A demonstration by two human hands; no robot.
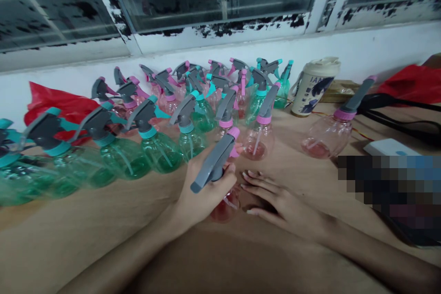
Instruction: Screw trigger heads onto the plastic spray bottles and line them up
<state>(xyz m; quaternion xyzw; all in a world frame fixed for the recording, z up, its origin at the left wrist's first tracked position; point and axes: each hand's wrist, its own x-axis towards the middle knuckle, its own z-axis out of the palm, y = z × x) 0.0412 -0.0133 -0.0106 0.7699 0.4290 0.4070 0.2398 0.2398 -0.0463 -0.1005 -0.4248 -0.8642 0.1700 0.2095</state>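
Note:
My left hand (203,188) is wrapped round the neck of a pink spray bottle (225,209), just under its grey trigger head with a pink nozzle. The bottle stands on the table in front of me, and the hand hides its upper part. To its right, my right hand (275,195) rests on the tabletop with its fingers stretched out and nothing in them. Just beyond the hands stands another pink spray bottle (258,144). A green spray bottle (191,142) is behind my left hand.
Several green and pink spray bottles (138,156) stand in rows along the wall. At right are a lone pink spray bottle (324,135), a printed cup (312,87), black straps (396,115) and a white box (389,147). Red plastic bags (51,98) lie on both sides.

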